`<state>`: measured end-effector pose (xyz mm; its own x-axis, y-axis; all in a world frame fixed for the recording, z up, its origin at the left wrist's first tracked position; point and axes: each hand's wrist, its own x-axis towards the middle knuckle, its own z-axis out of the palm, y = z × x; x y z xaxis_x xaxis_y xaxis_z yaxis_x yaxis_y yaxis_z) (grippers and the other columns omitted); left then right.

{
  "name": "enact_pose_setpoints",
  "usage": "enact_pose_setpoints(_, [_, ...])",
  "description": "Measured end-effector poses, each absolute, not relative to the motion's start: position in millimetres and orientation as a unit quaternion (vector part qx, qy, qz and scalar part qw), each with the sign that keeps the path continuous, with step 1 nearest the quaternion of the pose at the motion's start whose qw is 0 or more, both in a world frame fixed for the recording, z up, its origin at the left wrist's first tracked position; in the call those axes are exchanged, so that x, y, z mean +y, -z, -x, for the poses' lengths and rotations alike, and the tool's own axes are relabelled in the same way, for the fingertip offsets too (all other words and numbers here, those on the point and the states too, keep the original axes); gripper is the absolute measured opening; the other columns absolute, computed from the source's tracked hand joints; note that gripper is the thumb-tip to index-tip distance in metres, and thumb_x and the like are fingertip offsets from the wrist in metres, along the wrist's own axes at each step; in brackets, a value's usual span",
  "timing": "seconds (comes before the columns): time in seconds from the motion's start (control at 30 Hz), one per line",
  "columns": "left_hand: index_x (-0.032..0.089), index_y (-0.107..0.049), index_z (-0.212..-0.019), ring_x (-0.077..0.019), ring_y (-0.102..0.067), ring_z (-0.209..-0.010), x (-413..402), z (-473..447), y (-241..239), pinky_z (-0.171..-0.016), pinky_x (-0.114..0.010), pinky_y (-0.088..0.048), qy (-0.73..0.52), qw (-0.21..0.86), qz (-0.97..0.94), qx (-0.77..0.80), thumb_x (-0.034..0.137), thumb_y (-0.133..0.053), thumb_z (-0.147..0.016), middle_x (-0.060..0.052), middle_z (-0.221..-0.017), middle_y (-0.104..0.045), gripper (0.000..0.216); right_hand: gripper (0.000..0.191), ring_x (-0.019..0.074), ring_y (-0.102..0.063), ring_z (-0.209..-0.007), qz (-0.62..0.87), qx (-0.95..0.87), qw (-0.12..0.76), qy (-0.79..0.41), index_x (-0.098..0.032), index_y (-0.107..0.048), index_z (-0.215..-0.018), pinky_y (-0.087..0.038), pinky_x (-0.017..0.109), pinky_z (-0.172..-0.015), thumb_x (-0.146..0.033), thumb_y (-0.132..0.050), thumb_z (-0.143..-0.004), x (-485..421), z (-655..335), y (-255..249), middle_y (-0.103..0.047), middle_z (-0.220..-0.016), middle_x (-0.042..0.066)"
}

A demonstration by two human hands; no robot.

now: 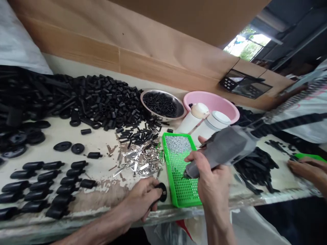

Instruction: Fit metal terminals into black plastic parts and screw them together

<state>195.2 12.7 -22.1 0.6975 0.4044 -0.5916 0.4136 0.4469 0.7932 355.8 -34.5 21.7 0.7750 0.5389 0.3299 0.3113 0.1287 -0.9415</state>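
Hot glue gun [219, 148] sits clasped in your right hand [213, 177], its long axis slanting down-left, nozzle over the green perforated tray [178, 203]; your left hand [139, 200], closed, grips a black rubber disc [161, 192] just left of the nozzle.

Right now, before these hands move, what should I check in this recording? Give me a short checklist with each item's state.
Left hand gripping the black rubber ring: ok.
Right hand gripping the gray glue gun: ok.
Nozzle clear of the green tray: cannot tell.
Silver granules contained in the tray: ok.
Other person's hand apart from the gun: ok.
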Motion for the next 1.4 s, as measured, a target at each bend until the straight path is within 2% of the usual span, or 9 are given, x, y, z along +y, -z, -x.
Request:
enact_pose_setpoints(0.13, [0.015, -0.053, -0.104, -0.0043, -0.035, -0.035, 16, -197, 23, -0.035, -0.016, -0.026, 0.018, 0.753, -0.527, 0.393, 0.04, -0.049, -0.083, 0.004, -0.059, -0.056, 0.033, 0.04, 0.0137, -0.057, -0.055, 0.651, -0.321, 0.68, -0.106, -0.015, -0.059, -0.11, -0.043, 0.027, -0.053, -0.036, -0.066, -0.076, -25, -361, -10, -0.06, -0.062, -0.002])
enact_pose_setpoints(0.23, [0.014, -0.055, -0.102, -0.004, -0.034, -0.035, 18, -198, 22, -0.034, -0.015, -0.025, 0.023, 0.757, -0.526, 0.388, 0.039, -0.05, -0.082, 0.004, -0.058, -0.056, 0.033, 0.039, 0.0139, -0.056, -0.052, 0.636, -0.314, 0.693, -0.131, -0.014, -0.059, -0.106, -0.043, 0.028, -0.052, -0.038, -0.065, -0.076, -16, -362, -3, -0.058, -0.055, -0.003])
enact_pose_setpoints(0.6, [0.015, -0.052, -0.108, -0.0042, -0.033, -0.034, 17, -199, 26, -0.033, -0.015, -0.026, 0.029, 0.761, -0.507, 0.403, 0.037, -0.05, -0.082, 0.004, -0.057, -0.055, 0.035, 0.034, 0.0115, -0.052, -0.047, 0.629, -0.309, 0.696, -0.159, -0.015, -0.059, -0.103, -0.041, 0.027, -0.05, -0.036, -0.065, -0.077, -11, -361, 4, -0.053, -0.053, -0.005])
enact_pose_setpoints(0.87, [0.015, -0.054, -0.102, -0.0035, -0.031, -0.032, 20, -202, 24, -0.032, -0.015, -0.024, 0.033, 0.768, -0.509, 0.388, 0.035, -0.049, -0.082, 0.005, -0.054, -0.052, 0.029, 0.034, 0.0141, -0.055, -0.049, 0.626, -0.324, 0.691, -0.157, -0.016, -0.056, -0.105, -0.042, 0.029, -0.052, -0.033, -0.065, -0.078, -13, -360, 7, -0.055, -0.055, -0.005])
enact_pose_setpoints(1.4, [0.015, -0.054, -0.101, -0.0036, -0.032, -0.034, 18, -199, 22, -0.033, -0.014, -0.025, 0.023, 0.771, -0.5, 0.393, 0.036, -0.051, -0.081, 0.005, -0.054, -0.053, 0.029, 0.032, 0.013, -0.054, -0.048, 0.625, -0.323, 0.696, -0.142, -0.014, -0.06, -0.1, -0.043, 0.029, -0.051, -0.034, -0.067, -0.076, -11, -359, 4, -0.054, -0.054, -0.005])
